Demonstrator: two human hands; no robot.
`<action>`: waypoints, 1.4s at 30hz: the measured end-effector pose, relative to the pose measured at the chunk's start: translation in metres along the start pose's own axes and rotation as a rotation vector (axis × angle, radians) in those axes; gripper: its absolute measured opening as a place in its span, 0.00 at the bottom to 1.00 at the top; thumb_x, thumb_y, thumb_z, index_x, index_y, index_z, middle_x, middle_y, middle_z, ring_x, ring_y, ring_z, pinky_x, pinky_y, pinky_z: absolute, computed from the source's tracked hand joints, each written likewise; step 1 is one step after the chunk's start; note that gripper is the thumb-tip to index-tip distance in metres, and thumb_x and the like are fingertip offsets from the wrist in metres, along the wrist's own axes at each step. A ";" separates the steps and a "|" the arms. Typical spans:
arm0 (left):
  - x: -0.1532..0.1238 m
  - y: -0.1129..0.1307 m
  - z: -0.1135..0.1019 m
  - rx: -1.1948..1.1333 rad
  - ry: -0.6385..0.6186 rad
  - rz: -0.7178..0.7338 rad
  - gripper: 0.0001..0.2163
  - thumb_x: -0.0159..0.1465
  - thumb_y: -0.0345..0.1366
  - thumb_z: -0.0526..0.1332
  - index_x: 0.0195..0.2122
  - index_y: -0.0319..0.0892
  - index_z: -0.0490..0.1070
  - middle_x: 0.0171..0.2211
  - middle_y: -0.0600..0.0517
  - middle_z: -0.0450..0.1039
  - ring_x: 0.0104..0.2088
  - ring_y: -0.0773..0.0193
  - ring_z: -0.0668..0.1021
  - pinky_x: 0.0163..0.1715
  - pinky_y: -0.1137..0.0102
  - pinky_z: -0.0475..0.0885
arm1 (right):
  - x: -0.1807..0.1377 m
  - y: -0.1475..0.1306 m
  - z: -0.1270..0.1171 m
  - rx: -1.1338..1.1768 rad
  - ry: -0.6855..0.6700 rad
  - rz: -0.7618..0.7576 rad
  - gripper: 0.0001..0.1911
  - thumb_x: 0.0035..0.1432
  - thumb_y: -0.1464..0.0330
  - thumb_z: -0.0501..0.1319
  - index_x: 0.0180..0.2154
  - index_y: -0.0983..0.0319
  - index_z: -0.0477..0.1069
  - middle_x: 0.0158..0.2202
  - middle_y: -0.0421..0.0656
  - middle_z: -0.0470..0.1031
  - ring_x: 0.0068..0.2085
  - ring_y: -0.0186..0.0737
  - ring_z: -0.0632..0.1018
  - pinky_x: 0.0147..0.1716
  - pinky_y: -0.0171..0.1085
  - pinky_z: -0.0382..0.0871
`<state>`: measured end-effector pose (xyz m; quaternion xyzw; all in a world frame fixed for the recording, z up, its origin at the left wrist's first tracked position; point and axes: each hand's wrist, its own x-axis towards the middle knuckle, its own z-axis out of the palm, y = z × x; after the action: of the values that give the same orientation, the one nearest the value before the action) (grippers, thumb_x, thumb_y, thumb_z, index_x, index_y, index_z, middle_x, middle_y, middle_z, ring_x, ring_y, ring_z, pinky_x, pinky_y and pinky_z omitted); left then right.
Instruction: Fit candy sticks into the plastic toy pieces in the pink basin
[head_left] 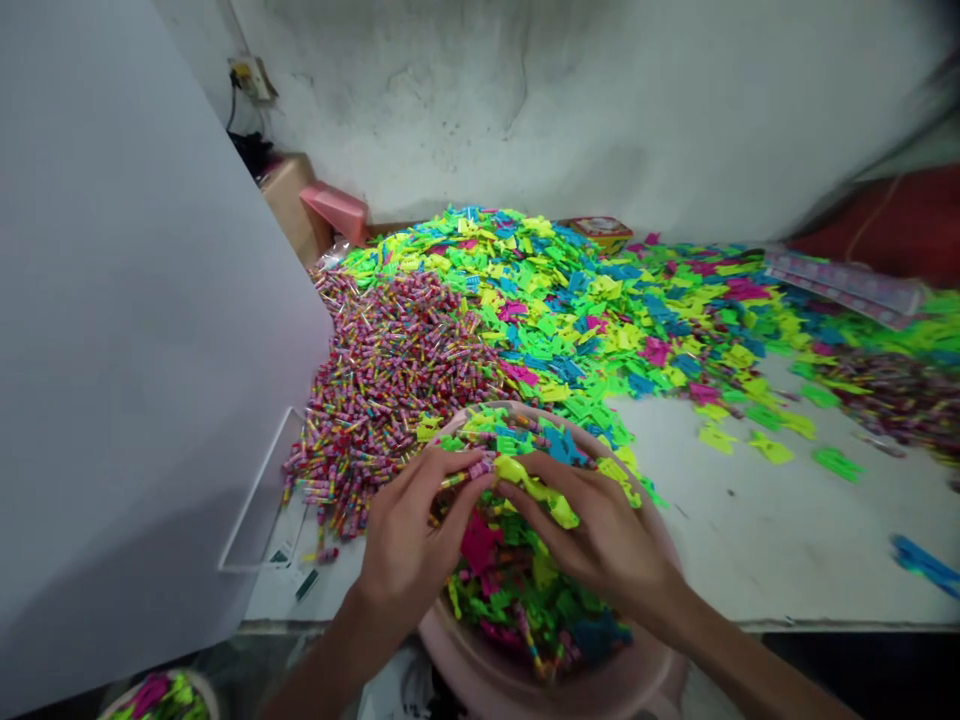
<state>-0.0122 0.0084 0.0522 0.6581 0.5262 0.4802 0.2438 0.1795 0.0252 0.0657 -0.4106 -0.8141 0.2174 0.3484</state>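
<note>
Head view: left hand [412, 530] pinches a few striped sticks [469, 473] in a closed grip above a pink basin [487, 690] full of neon plastic pieces [510, 590]. Right hand [600, 540], fingers part curled, lies over a yellow piece [536, 490], its hold unclear. Heaped sticks [382, 380] and more pieces [555, 310] spread across the white surface [780, 540] beyond.

Scuffed white plaster wall [570, 100] behind; power socket [252, 78] upper left; cardboard box [289, 205] in corner; grey panel [112, 330] along left.
</note>
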 end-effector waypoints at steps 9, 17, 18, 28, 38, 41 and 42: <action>0.007 -0.004 -0.012 0.070 -0.193 0.054 0.05 0.67 0.39 0.65 0.41 0.46 0.78 0.37 0.51 0.82 0.37 0.61 0.83 0.40 0.71 0.77 | -0.005 0.014 -0.001 -0.014 -0.133 0.029 0.05 0.68 0.66 0.60 0.41 0.58 0.73 0.33 0.42 0.81 0.31 0.43 0.81 0.39 0.40 0.74; 0.003 0.002 -0.010 0.047 -0.094 0.302 0.05 0.66 0.32 0.66 0.43 0.45 0.76 0.36 0.51 0.81 0.37 0.62 0.82 0.43 0.69 0.77 | 0.005 0.007 -0.012 0.154 -0.150 0.192 0.07 0.69 0.62 0.59 0.43 0.55 0.73 0.36 0.40 0.81 0.39 0.43 0.82 0.41 0.38 0.74; 0.001 0.002 -0.009 0.003 -0.013 0.324 0.07 0.65 0.31 0.66 0.44 0.45 0.76 0.36 0.51 0.81 0.38 0.62 0.82 0.44 0.68 0.77 | 0.007 0.007 -0.013 0.161 -0.117 0.230 0.07 0.68 0.61 0.59 0.40 0.56 0.73 0.35 0.40 0.80 0.39 0.44 0.81 0.39 0.38 0.74; 0.013 0.006 -0.004 -0.461 -0.104 -0.231 0.10 0.66 0.41 0.66 0.45 0.44 0.80 0.39 0.48 0.82 0.37 0.61 0.83 0.32 0.75 0.79 | 0.008 0.004 -0.011 0.315 -0.099 0.287 0.08 0.65 0.61 0.62 0.44 0.54 0.76 0.43 0.41 0.83 0.45 0.49 0.82 0.44 0.41 0.78; 0.012 0.007 -0.002 -0.373 -0.082 -0.234 0.09 0.65 0.41 0.66 0.40 0.42 0.80 0.26 0.53 0.78 0.25 0.67 0.79 0.25 0.77 0.74 | 0.005 0.003 -0.008 0.212 -0.079 0.178 0.05 0.69 0.63 0.60 0.39 0.55 0.73 0.38 0.38 0.82 0.41 0.45 0.82 0.39 0.37 0.74; 0.014 0.005 -0.006 -0.340 -0.156 -0.227 0.10 0.65 0.43 0.65 0.38 0.42 0.80 0.24 0.53 0.76 0.22 0.68 0.76 0.21 0.76 0.71 | 0.004 0.002 -0.009 0.210 -0.094 0.188 0.06 0.69 0.63 0.60 0.38 0.55 0.73 0.36 0.39 0.81 0.40 0.46 0.82 0.39 0.38 0.74; 0.014 0.004 -0.007 -0.335 -0.178 -0.224 0.11 0.65 0.44 0.65 0.38 0.42 0.80 0.23 0.53 0.75 0.21 0.68 0.75 0.20 0.75 0.70 | 0.005 0.001 -0.010 0.212 -0.101 0.189 0.06 0.69 0.63 0.60 0.38 0.55 0.73 0.36 0.39 0.81 0.40 0.46 0.82 0.38 0.38 0.74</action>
<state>-0.0166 0.0191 0.0643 0.5857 0.4853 0.4709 0.4468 0.1855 0.0301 0.0732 -0.4349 -0.7607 0.3544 0.3265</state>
